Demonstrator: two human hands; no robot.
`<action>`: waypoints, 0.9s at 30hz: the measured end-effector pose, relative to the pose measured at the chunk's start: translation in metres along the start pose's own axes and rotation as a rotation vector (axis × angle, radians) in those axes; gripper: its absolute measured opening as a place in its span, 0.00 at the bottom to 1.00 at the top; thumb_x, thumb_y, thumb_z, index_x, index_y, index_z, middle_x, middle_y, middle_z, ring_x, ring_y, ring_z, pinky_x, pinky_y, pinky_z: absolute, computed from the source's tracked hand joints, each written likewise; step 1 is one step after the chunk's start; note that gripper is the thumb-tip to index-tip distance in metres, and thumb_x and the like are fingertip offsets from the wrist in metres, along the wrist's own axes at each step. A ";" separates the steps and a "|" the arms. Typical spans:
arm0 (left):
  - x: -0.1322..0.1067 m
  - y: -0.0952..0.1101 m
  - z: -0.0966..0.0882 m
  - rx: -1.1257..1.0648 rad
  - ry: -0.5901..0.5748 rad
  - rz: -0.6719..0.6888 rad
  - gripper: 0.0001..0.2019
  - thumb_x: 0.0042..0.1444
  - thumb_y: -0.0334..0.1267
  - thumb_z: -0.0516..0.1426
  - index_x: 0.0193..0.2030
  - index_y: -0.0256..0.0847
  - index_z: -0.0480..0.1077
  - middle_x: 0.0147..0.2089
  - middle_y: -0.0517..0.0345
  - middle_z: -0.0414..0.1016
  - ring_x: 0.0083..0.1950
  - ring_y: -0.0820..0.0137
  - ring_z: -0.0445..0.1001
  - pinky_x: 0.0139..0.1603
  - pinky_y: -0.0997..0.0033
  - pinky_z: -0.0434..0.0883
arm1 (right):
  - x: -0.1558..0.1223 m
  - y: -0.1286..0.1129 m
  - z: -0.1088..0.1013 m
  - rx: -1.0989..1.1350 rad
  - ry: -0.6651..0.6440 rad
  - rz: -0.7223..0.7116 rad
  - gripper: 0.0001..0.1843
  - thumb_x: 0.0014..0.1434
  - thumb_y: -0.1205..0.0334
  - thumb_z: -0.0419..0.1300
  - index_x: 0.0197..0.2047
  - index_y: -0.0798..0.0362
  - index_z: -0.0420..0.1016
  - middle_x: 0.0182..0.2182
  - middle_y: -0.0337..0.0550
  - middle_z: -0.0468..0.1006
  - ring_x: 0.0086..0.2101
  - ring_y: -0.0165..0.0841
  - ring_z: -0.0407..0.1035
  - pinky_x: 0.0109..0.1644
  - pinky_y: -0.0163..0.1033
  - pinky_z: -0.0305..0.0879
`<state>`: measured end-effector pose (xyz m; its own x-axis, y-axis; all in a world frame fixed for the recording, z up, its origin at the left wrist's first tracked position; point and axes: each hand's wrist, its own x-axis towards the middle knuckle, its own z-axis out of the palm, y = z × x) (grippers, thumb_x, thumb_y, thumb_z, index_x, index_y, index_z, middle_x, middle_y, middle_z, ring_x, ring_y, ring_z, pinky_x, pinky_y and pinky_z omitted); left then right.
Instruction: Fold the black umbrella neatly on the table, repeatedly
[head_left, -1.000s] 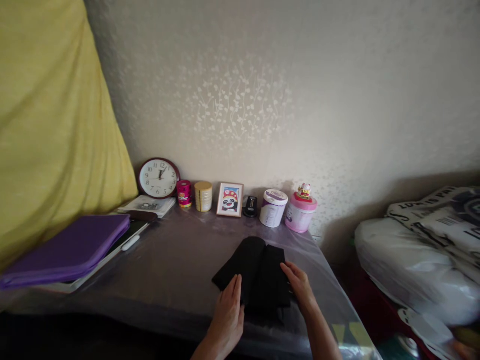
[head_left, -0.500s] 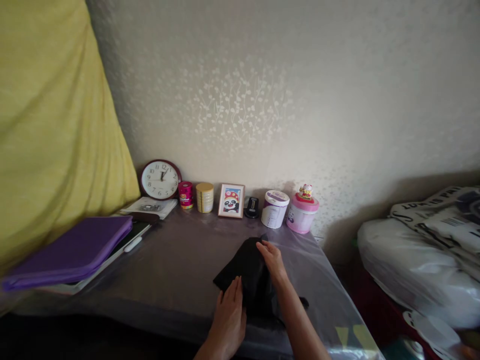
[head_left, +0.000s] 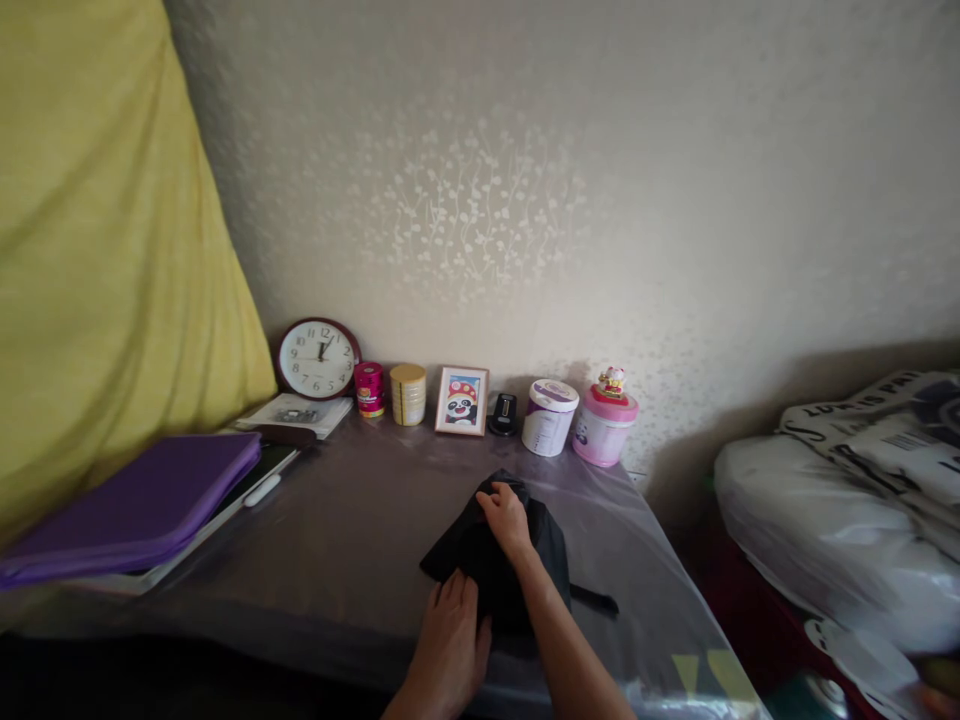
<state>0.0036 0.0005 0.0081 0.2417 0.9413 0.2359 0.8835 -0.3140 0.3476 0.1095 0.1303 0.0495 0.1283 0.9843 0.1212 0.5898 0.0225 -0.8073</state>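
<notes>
A black cloth item (head_left: 547, 545) lies folded near the front of the table (head_left: 352, 540), with a thin black strap trailing out to its right. My left hand (head_left: 450, 640) rests on its near left corner, fingers curled down onto the fabric. My right hand (head_left: 506, 518) reaches across to the cloth's far edge and pinches the fabric there, my forearm lying over the middle of the cloth.
Along the wall stand a round clock (head_left: 317, 357), a pink tin (head_left: 368, 388), a yellow tin (head_left: 407, 393), a framed panda picture (head_left: 461, 400), a white tub (head_left: 549, 416) and a pink tub (head_left: 603, 424). A purple case (head_left: 142, 500) lies left. Bagged bedding (head_left: 840, 520) sits right.
My right hand went from the cloth's right side across to its far left edge, pulling fabric over. The cloth has become narrower. My left hand stayed on the near corner.
</notes>
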 end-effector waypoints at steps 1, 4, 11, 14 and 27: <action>-0.002 -0.002 0.004 -0.018 0.040 -0.003 0.22 0.55 0.35 0.45 0.56 0.29 0.58 0.55 0.40 0.66 0.57 0.59 0.65 0.56 0.56 0.63 | -0.001 0.000 0.000 -0.030 -0.013 -0.007 0.19 0.53 0.59 0.56 0.47 0.57 0.69 0.31 0.45 0.80 0.37 0.37 0.73 0.40 0.36 0.63; -0.009 -0.005 0.010 -0.073 0.189 -0.008 0.23 0.58 0.37 0.44 0.58 0.28 0.53 0.54 0.39 0.65 0.55 0.62 0.66 0.53 0.61 0.66 | -0.002 0.000 -0.002 -0.086 -0.069 -0.033 0.18 0.54 0.59 0.55 0.47 0.56 0.68 0.27 0.41 0.80 0.35 0.34 0.74 0.39 0.34 0.62; -0.005 0.014 -0.021 0.028 0.200 0.115 0.24 0.53 0.32 0.48 0.58 0.46 0.57 0.58 0.50 0.60 0.59 0.60 0.61 0.57 0.54 0.62 | -0.004 0.000 -0.007 -0.145 -0.158 -0.089 0.13 0.55 0.62 0.53 0.44 0.53 0.70 0.25 0.37 0.80 0.31 0.29 0.74 0.34 0.30 0.62; 0.002 0.015 -0.021 0.063 0.074 0.218 0.31 0.48 0.29 0.49 0.62 0.45 0.53 0.64 0.51 0.54 0.63 0.59 0.54 0.61 0.51 0.57 | -0.006 -0.003 -0.007 -0.168 -0.166 -0.131 0.11 0.54 0.64 0.54 0.40 0.52 0.72 0.25 0.36 0.80 0.31 0.30 0.73 0.34 0.31 0.62; 0.001 -0.001 0.005 0.120 -0.014 0.180 0.35 0.45 0.23 0.44 0.64 0.38 0.46 0.66 0.49 0.48 0.66 0.63 0.48 0.63 0.54 0.56 | -0.064 0.017 -0.027 -0.094 -0.066 -0.753 0.13 0.61 0.65 0.49 0.43 0.50 0.73 0.40 0.44 0.77 0.48 0.33 0.66 0.55 0.43 0.60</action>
<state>0.0054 0.0023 0.0032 0.4044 0.8733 0.2718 0.8668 -0.4607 0.1906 0.1330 0.0634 0.0440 -0.3819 0.7177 0.5823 0.5651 0.6799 -0.4674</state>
